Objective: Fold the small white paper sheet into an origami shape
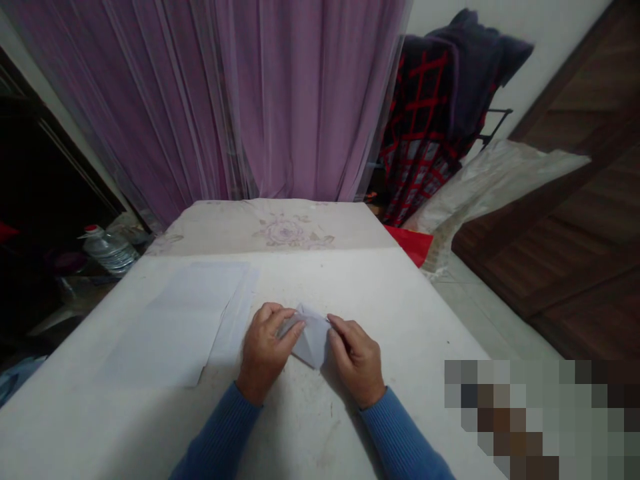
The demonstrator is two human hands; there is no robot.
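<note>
Head view: you are pinching a small white folded sheet of paper (313, 337) between your left hand (265, 347), at its 9 o'clock edge, and your right hand (356, 360), at its 3 o'clock edge. Both hands are closed on it as it is lying on the white tabletop (400, 300) just before you. You appear to be sharpening a crease; any next fold is calling for matched edges and firm fingertip pressure, while the flat stack of white paper sheets (185, 320) is lying untouched at 10 o'clock.
</note>
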